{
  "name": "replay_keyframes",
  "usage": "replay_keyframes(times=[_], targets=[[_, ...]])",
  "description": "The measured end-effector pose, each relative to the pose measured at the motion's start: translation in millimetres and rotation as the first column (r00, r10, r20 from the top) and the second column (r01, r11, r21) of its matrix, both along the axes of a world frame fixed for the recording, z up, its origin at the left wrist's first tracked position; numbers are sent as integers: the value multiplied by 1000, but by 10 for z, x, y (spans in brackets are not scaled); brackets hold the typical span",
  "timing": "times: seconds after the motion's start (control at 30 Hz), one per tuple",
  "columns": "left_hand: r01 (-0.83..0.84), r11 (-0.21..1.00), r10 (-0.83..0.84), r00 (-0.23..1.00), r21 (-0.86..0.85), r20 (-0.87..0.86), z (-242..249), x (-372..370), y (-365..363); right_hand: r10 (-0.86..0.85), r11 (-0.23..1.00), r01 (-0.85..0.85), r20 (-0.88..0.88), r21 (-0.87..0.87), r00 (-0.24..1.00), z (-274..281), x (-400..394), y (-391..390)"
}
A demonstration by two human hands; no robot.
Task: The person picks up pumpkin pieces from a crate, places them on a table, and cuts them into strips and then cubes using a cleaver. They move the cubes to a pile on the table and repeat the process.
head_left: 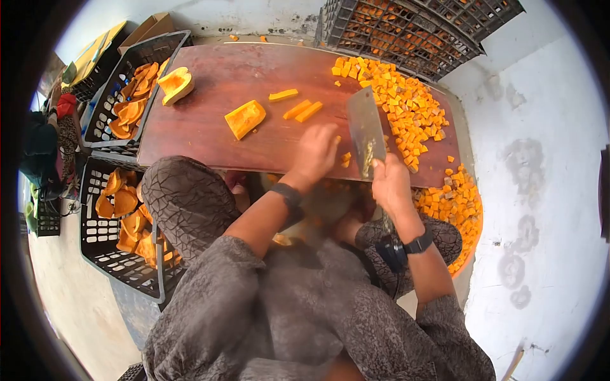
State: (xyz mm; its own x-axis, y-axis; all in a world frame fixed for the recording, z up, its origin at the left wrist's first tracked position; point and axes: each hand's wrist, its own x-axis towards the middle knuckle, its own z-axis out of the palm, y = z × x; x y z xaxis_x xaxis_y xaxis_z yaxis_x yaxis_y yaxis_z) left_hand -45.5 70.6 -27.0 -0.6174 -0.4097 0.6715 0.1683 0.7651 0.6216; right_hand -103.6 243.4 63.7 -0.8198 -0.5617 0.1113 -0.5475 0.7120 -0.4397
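Observation:
My right hand (392,184) is closed round the handle of a cleaver (366,130). Its broad blade stands over the red board (203,133), with bits of pumpkin stuck to it. To the left of the blade, my left hand (314,153) has its fingers bent and pressed together over a pumpkin strip, mostly hidden, with a bit of orange showing at the fingertips. Small cut pieces (345,159) lie between hand and blade. Farther up the board are loose strips (304,110), a thick pumpkin chunk (245,119) and a hollowed pumpkin piece (176,85).
Many pumpkin cubes (413,120) cover the board's right side, and more fill an orange-rimmed container (467,209) below it. Black crates (121,273) with pumpkin pieces stand at left. Stacked crates (406,32) rise behind, and a white wall (540,159) bounds the right.

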Motion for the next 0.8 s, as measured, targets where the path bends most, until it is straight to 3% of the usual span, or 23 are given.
replay_keyframes(times=[0.03,0.07,0.13,0.17,0.23,0.27,0.47,0.53,0.67,0.73,0.8], targets=[[-167,986,167,986,23,3,32,14,-28,36,999,-36,10,32,999,27,75,40],[-169,985,169,986,23,5,63,19,-73,30,1000,-30,126,1,992,47,142,82],[-459,880,464,885,-122,20,175,34,-182,87,996,-87,143,-10,986,32,253,191],[-453,883,459,888,-123,25,141,31,-249,141,990,-139,153,-24,978,23,298,244],[-428,891,453,829,-150,328,4,9,-418,139,990,-137,177,-21,974,-12,341,303],[-412,894,448,822,-175,352,-61,-12,-474,151,988,-156,180,11,972,-67,333,332],[-329,922,381,858,-202,344,-192,-111,-489,119,987,-127,78,98,990,-201,41,438],[-316,925,370,874,-209,315,-139,-125,-455,-5,993,-1,49,122,999,-197,-134,442],[-33,977,106,934,-211,342,-103,-90,-203,-73,992,77,-40,104,997,-125,-417,426],[127,974,-60,942,-186,330,-74,-76,-67,-126,992,125,-39,-16,991,-97,-467,414],[164,971,-100,940,-174,326,-49,-64,49,-113,994,112,-13,-9,994,-35,-400,401]])
